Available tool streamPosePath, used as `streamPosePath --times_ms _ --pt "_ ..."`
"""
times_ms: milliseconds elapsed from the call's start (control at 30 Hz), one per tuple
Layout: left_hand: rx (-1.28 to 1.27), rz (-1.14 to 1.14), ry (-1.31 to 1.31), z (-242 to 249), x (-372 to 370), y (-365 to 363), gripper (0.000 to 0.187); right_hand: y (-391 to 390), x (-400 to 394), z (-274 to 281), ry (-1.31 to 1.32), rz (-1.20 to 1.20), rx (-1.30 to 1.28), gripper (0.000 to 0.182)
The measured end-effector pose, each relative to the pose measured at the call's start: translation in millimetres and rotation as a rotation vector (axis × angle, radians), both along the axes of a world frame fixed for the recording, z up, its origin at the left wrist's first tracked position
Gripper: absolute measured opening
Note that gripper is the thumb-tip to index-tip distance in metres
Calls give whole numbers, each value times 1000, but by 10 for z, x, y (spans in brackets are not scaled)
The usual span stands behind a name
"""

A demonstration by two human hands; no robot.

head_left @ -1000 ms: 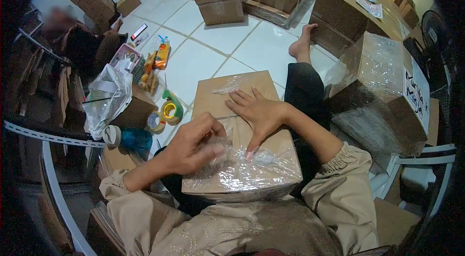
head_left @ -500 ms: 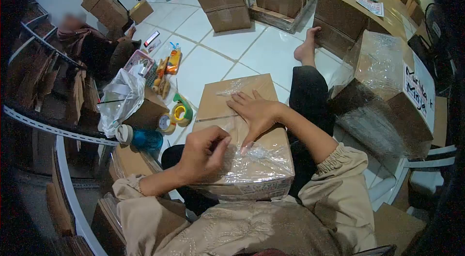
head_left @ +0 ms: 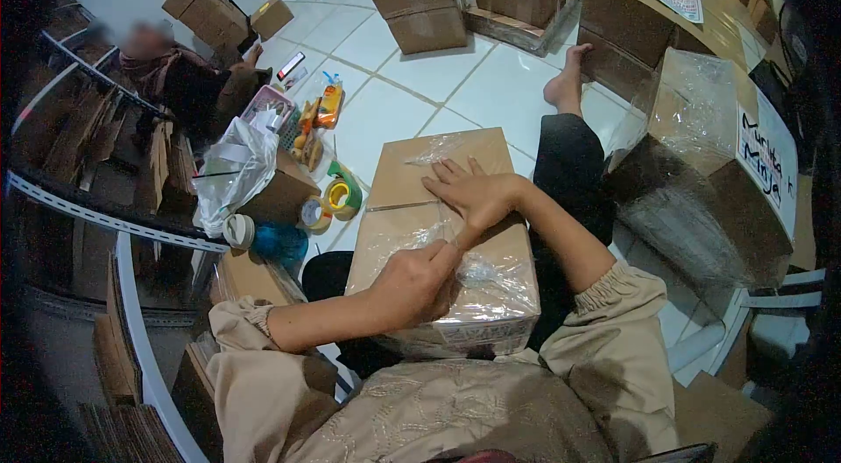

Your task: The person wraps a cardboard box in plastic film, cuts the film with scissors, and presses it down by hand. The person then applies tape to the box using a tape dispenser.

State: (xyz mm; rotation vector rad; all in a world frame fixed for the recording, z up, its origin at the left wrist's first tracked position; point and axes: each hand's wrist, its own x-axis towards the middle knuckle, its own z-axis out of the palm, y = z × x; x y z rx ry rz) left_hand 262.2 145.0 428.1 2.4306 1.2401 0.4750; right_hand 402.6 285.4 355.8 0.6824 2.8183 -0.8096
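A cardboard box [head_left: 385, 240], partly covered with clear plastic wrap, rests between my legs. My right hand [head_left: 473, 194] lies on its top with the fingers spread, near the line between the flaps. Just below and left of it, my left hand [head_left: 416, 282] is closed over the wrapped part, knuckles up. Its fingertips are hidden, so what it grips cannot be made out. Crinkled plastic [head_left: 491, 275] shows beside my left hand, and a label sits under the wrap on the near side.
Tape rolls [head_left: 340, 194], a blue bottle [head_left: 279, 241] and a white plastic bag [head_left: 235, 167] are to the left. Wrapped boxes [head_left: 701, 113] stand on the right, more boxes [head_left: 420, 3] ahead. Another person [head_left: 188, 82] sits at the upper left beyond a metal rack [head_left: 131, 240].
My left hand has moved right across the box toward my right hand, and its fingers now point down onto the wrap. The whole view has shifted slightly. My right hand stays on the box top.
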Motion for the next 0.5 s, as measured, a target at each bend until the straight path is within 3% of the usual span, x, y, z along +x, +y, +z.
streamPosePath --times_ms 67,100,133,200,233,300,367,400,500 --pt "5 -66 -7 -28 -36 18 19 122 17 -50 142 -31 -238 102" --pt "11 -69 -7 -16 -34 21 19 118 52 -10 142 -34 -231 102" --pt "-5 -78 -24 -1 -30 16 16 101 103 25 312 -110 -381 90" --pt "-14 -88 -43 39 -40 24 14 -16 241 97 724 -222 -368 70" --pt "-42 -90 -43 63 -42 25 14 -163 350 171 957 -253 -203 61" --pt "-77 -79 -53 91 -46 26 13 -562 669 553 969 -350 -163 42" --pt "-118 -39 -48 89 -49 31 13 -965 797 681 815 -385 -199 30" --pt "-135 -39 -58 63 -51 29 13 -1083 791 681 773 -287 -48 28" --pt "-151 -22 -134 22 -69 87 9 -1318 690 587 765 -291 85 27"
